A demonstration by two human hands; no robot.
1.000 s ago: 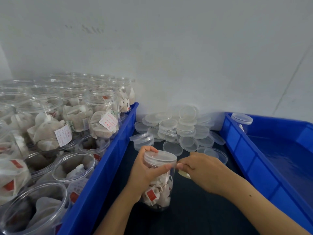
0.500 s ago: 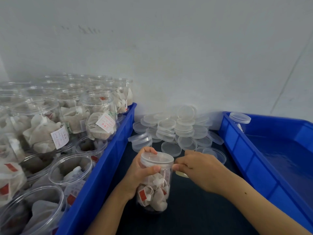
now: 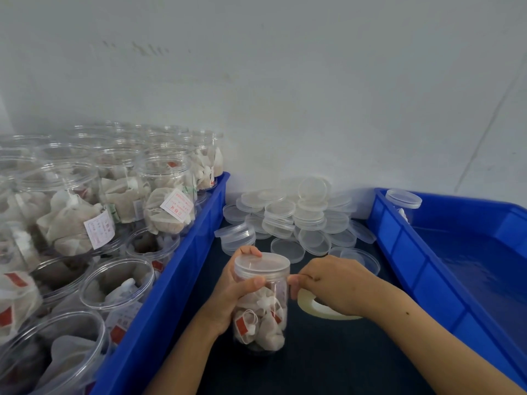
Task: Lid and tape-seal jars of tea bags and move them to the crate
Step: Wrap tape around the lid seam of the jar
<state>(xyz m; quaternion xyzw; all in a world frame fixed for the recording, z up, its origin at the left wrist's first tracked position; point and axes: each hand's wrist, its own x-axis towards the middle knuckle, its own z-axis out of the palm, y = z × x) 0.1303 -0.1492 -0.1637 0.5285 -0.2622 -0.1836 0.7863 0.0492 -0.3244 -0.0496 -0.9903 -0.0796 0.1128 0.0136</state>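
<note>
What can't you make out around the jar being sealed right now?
- Tape strip: head view, too thin and clear to see between the right hand and the jar.
- Tape roll: mostly hidden under the right hand.
- Jar's far side: covered by the left hand.
- Right crate: cut off by the right edge, so its full contents are unknown.
- Tag print on the jars in the left crate: too small to read.

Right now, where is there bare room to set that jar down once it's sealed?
The right blue crate has open floor, with one lidded jar in its far corner. The dark mat near the arms is bare too. Crowded: the left crate of jars, and the loose lids by the wall.
</note>
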